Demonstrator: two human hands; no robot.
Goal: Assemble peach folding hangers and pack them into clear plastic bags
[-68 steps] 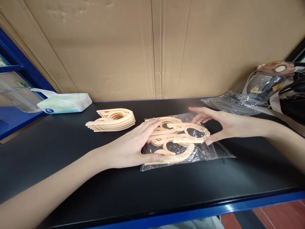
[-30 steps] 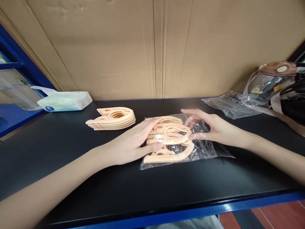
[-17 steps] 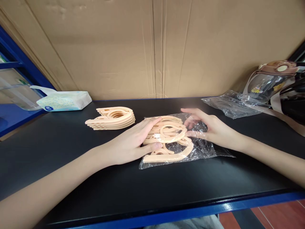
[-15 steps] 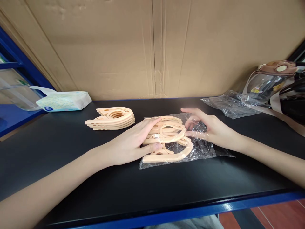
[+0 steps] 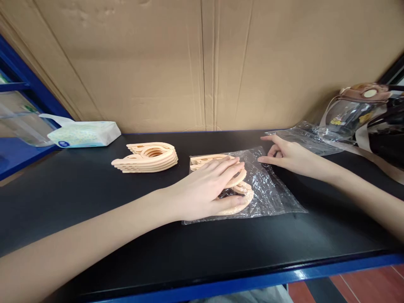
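Observation:
A clear plastic bag (image 5: 277,195) lies flat on the black table. Several peach-coloured folding hangers (image 5: 238,181) are inside its left part, partly covered by my left hand (image 5: 210,185). That hand rests flat on top of the bag, fingers stretched to the right and thumb apart. At the bag's upper right edge is my right hand (image 5: 287,156), with index finger and thumb apart and the other fingers curled. Nothing shows between its fingers; whether the thumb touches the plastic I cannot tell. A neat stack of the same folding hangers (image 5: 148,159) sits left of the bag.
A tissue pack (image 5: 85,134) is at the back left. Another clear bag (image 5: 303,136) lies at the back right, near a strapped bottle (image 5: 350,111) and a black item (image 5: 386,130). A cardboard wall (image 5: 151,63) stands behind the black table (image 5: 176,256).
My left hand has slid right from the hangers' left end onto their middle. My right hand has moved away to the upper right, and the bag's right part lies flatter.

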